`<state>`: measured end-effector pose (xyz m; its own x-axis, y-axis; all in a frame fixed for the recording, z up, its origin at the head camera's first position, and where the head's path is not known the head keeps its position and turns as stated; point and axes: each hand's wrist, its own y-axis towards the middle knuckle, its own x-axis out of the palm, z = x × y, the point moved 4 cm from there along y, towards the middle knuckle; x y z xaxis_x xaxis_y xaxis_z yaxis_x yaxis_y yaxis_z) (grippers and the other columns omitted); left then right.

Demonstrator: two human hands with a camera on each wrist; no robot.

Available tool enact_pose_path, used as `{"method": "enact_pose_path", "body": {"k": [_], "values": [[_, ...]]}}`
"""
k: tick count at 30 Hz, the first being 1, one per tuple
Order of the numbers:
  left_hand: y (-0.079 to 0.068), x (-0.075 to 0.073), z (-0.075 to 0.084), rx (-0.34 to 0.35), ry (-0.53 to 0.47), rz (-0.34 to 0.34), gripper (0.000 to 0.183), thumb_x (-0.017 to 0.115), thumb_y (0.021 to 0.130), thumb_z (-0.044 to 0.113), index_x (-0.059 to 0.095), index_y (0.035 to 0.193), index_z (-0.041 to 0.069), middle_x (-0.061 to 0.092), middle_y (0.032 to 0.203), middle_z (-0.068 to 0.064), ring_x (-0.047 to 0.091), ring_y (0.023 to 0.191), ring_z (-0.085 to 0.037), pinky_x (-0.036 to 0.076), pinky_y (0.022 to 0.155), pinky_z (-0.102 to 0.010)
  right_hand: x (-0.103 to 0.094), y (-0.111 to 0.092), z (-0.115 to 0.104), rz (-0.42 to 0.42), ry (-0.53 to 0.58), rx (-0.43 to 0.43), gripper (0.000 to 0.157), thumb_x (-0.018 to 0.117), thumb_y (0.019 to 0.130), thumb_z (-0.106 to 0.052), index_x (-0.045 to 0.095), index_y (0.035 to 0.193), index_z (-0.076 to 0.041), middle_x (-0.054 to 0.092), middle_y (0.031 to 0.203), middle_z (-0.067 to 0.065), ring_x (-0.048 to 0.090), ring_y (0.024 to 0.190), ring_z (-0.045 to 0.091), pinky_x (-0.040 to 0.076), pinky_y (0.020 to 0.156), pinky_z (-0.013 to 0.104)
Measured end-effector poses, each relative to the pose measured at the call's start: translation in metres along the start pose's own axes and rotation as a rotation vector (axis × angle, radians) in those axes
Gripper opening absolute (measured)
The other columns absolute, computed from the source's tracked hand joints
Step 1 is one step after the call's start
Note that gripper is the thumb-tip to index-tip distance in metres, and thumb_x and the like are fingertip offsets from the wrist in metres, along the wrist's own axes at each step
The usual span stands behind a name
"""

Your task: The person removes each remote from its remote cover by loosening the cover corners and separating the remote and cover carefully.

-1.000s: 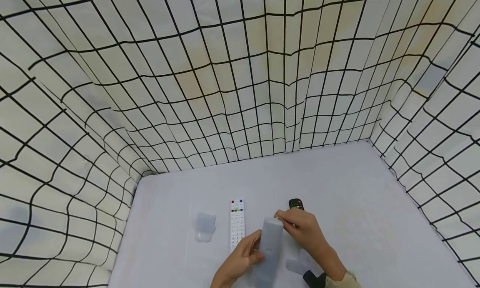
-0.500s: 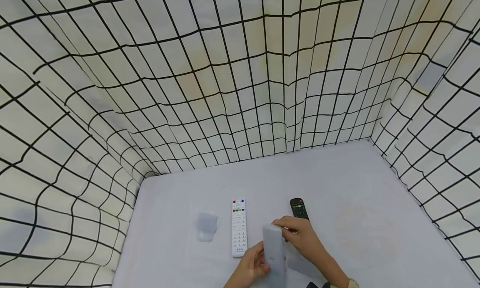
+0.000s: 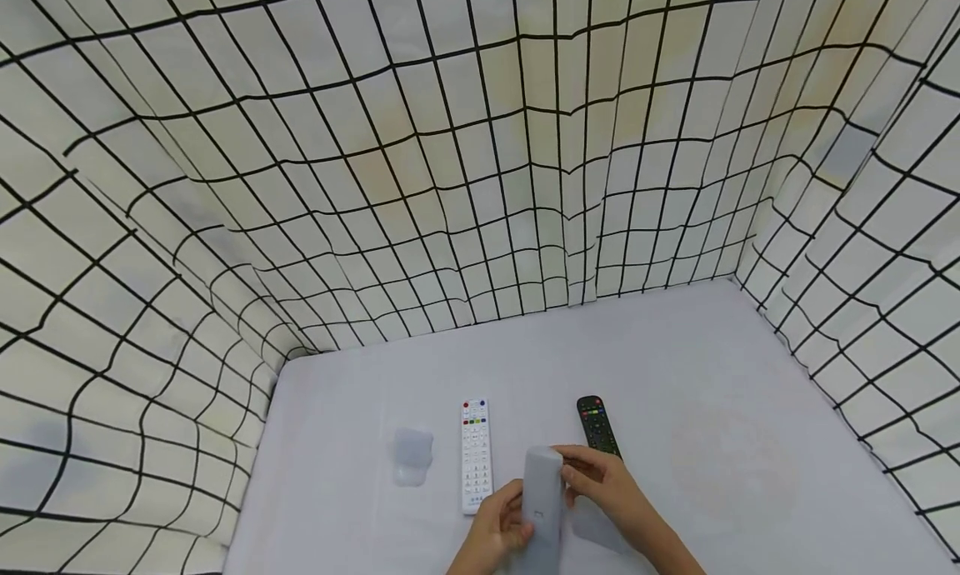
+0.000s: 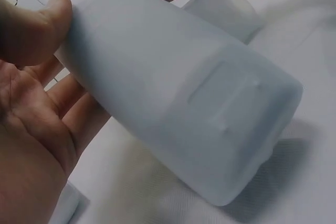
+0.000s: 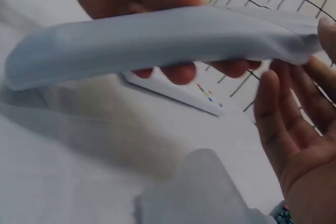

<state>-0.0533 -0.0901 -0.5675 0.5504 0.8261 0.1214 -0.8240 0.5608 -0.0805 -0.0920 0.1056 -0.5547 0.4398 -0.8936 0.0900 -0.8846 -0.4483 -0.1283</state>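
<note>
A pale grey-white remote-control-shaped piece (image 3: 542, 504), its surface milky like a soft protective cover, is held upright with its far end raised. My left hand (image 3: 495, 523) grips it from the left, thumb over the face and fingers underneath. At the far end my right hand (image 3: 611, 492) pinches the edge of the piece between thumb and fingers. In the left wrist view the near end of the piece (image 4: 173, 82) shows a raised rectangular outline. Seen from the side in the right wrist view, the piece (image 5: 136, 43) spans between both hands.
A white remote control (image 3: 476, 458) lies left of the hands. A black remote control (image 3: 597, 425) is partly hidden behind my right hand. One translucent cover (image 3: 412, 457) lies further left, another (image 3: 596, 529) below my right wrist. Grid-patterned cloth walls (image 3: 480, 183) surround the white tabletop (image 3: 697, 408).
Hands and held piece have shifted slightly down in the head view. My right hand has moved off the black remote control, so more of it shows. The grip stays similar.
</note>
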Motion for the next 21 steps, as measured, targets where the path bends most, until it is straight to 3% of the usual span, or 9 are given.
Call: {"method": "enact_pose_path", "body": {"k": [4, 7, 11, 15, 17, 21], "values": [[0.001, 0.001, 0.001, -0.007, -0.024, -0.009, 0.058, 0.063, 0.093, 0.010, 0.039, 0.140, -0.012, 0.052, 0.130, -0.042, 0.068, 0.104, -0.004, 0.054, 0.090, -0.022, 0.002, 0.000, 0.001, 0.042, 0.020, 0.004, 0.037, 0.061, 0.097, -0.022, 0.059, 0.130, -0.004, 0.072, 0.111, -0.004, 0.067, 0.093, 0.008, 0.057, 0.079, 0.030], [0.003, 0.003, 0.002, -0.013, -0.041, -0.034, 0.059, 0.064, 0.093, 0.012, 0.039, 0.140, -0.011, 0.051, 0.132, -0.042, 0.068, 0.105, -0.005, 0.055, 0.090, -0.023, 0.002, 0.000, 0.001, 0.024, 0.084, -0.022, 0.030, 0.061, 0.097, -0.020, 0.061, 0.122, -0.004, 0.072, 0.108, -0.004, 0.068, 0.096, 0.008, 0.056, 0.083, 0.027], [0.004, 0.005, 0.003, 0.010, -0.016, -0.071, 0.059, 0.063, 0.094, 0.024, 0.044, 0.139, -0.009, 0.055, 0.129, -0.039, 0.068, 0.103, -0.005, 0.054, 0.090, -0.023, 0.003, -0.001, -0.001, -0.094, 0.252, -0.094, 0.009, 0.056, 0.100, -0.014, 0.063, 0.103, -0.010, 0.068, 0.099, -0.010, 0.061, 0.091, 0.004, 0.052, 0.080, 0.022], [0.005, 0.006, 0.005, 0.058, 0.036, -0.113, 0.061, 0.059, 0.094, 0.038, 0.050, 0.135, -0.007, 0.060, 0.124, -0.035, 0.068, 0.103, -0.005, 0.054, 0.089, -0.024, 0.005, -0.003, -0.003, -0.207, 0.367, -0.138, 0.018, 0.048, 0.101, -0.007, 0.062, 0.094, -0.015, 0.061, 0.096, -0.012, 0.055, 0.092, 0.004, 0.048, 0.081, 0.022], [0.005, 0.005, 0.006, 0.069, 0.053, -0.121, 0.061, 0.058, 0.094, 0.040, 0.051, 0.134, -0.007, 0.061, 0.122, -0.035, 0.068, 0.104, -0.005, 0.054, 0.089, -0.024, 0.005, -0.003, -0.005, -0.208, 0.333, -0.134, 0.018, 0.047, 0.101, -0.008, 0.063, 0.095, -0.015, 0.062, 0.100, -0.010, 0.056, 0.096, 0.005, 0.049, 0.083, 0.023], [0.002, 0.004, 0.009, 0.013, 0.055, -0.123, 0.058, 0.061, 0.093, 0.034, 0.052, 0.133, -0.007, 0.061, 0.124, -0.034, 0.068, 0.105, -0.004, 0.054, 0.090, -0.022, 0.005, -0.004, -0.009, -0.172, 0.188, -0.051, 0.014, 0.050, 0.101, -0.015, 0.064, 0.101, -0.013, 0.066, 0.106, -0.007, 0.059, 0.099, 0.006, 0.051, 0.085, 0.026]]}}
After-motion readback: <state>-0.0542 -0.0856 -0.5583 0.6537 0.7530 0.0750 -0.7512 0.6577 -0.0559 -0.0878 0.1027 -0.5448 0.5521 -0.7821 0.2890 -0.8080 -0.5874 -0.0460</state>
